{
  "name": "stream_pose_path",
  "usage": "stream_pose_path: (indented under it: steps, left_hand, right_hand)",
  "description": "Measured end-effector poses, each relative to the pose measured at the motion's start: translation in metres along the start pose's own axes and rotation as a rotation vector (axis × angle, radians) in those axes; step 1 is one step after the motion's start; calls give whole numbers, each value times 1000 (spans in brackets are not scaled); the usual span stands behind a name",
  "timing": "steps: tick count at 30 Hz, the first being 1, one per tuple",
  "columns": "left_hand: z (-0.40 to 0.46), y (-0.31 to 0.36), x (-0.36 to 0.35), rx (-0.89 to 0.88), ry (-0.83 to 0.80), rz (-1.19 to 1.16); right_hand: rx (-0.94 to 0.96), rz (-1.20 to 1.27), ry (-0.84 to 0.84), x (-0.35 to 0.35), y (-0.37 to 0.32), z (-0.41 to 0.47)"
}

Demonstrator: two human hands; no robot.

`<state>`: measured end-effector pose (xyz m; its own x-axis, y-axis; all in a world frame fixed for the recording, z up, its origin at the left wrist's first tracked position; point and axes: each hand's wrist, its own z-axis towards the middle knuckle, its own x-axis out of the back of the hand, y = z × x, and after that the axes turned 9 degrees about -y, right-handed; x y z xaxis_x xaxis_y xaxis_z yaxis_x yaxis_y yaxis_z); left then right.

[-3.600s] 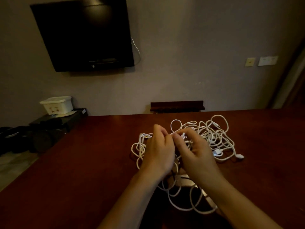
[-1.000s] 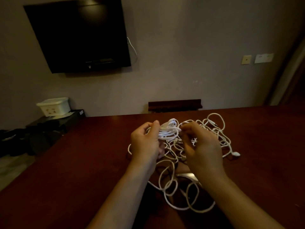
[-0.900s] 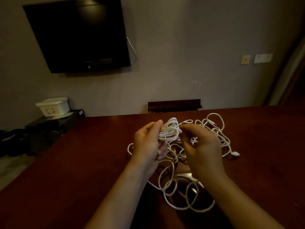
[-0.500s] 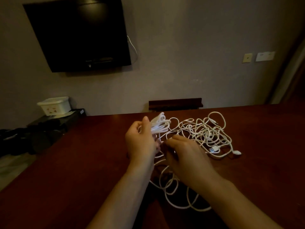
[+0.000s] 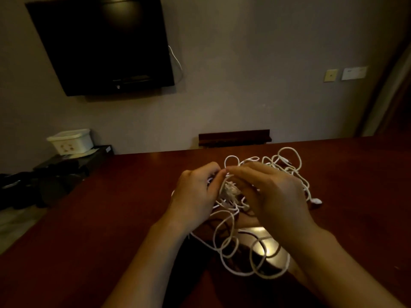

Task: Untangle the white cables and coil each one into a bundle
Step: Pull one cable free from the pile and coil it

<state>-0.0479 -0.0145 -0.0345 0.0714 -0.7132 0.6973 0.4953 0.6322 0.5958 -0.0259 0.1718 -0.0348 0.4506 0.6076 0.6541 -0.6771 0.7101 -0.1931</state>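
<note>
White cord, thin and limp: slack loops of the cables [image 5: 231,245] lie on the table [image 5: 89,230] towards its near edge, under your wrists. Above them your left hand [image 5: 195,196] and right hand [image 5: 273,196] meet, fingers curled, fingertips touching over a small wad of cable [image 5: 230,190] held between them. Which fingers pinch it cannot be told. Beyond the hands, the rest of the tangle [image 5: 287,165] spreads towards the far edge, a plug [image 5: 316,200] lying at its right. Judgement: light, floppy, snag-prone. Take hold near a free end or plug, feed loops out slowly, never yank.
</note>
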Motion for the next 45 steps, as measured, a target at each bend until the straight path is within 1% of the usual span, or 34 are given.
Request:
stream_pose_path:
  steps: [4, 7, 9, 11, 13, 14, 15, 16, 17, 19, 21, 24, 26, 27, 29, 31, 33, 34, 39, 42, 45]
  left_hand:
    - [-2, 7, 3, 1, -82, -316]
    - [-4, 12, 5, 4, -147, -560]
    - [-5, 19, 4, 3, -153, -747]
    - [-3, 27, -5, 44, -57, -874]
    - [2, 27, -16, 186, 152, -917]
    - [4, 25, -18, 276, 283, -865]
    - [5, 21, -19, 333, 407, -750]
    - [5, 18, -17, 354, 501, -586]
    - [3, 17, -15, 340, 555, -405]
    - [-2, 15, -11, 308, 562, -128]
    - [-3, 12, -10, 309, 528, 0]
    - [-1, 3, -12, 285, 444, 126]
    - [-2, 1, -15, 220, 399, 159]
    - [-2, 3, -15, 171, 381, 164]
    - [-2, 2, -17, 53, 298, 122]
    - [-3, 0, -17, -63, 191, 17]
    - [-5, -1, -16, -112, 147, -44]
    - [-6, -1, -15, -116, 142, -56]
    - [-9, 7, -18, -90, 164, -75]
    - [-10, 15, -22, -54, 175, -121]
    - [-11, 25, -24, -37, 201, -172]
  right_hand:
    - [-52, 37, 44, -4, 12, 0]
    - [-91, 82, 32, -10, 21, -1]
    - [-143, 114, 14, -15, 24, -2]
    - [-202, 145, -34, -23, 22, -3]
    - [-211, 158, -149, -28, 8, -2]
    - [-208, 147, -239, -29, -1, -1]
    - [-198, 119, -339, -30, -10, 0]
    - [-172, 88, -414, -29, -18, 0]
    - [-136, 74, -440, -27, -25, -1]
    - [-50, 40, -372, -20, -33, -2]
    - [-7, 4, -271, -14, -31, -3]
    - [1, 47, -154, -11, -22, -3]
    - [-40, 89, -103, -9, -17, -1]
    - [-92, 134, -90, -9, -16, -1]
    - [-257, 305, -109, -8, -12, 0]
    - [-423, 529, -143, -6, -7, 2]
    - [-493, 698, -144, -2, -4, 3]
    - [-499, 739, -131, -1, -4, 4]
    - [-534, 696, -45, -5, -8, 6]
    - [-511, 579, 46, -6, -9, 5]
    - [-447, 457, 120, -6, -9, 3]
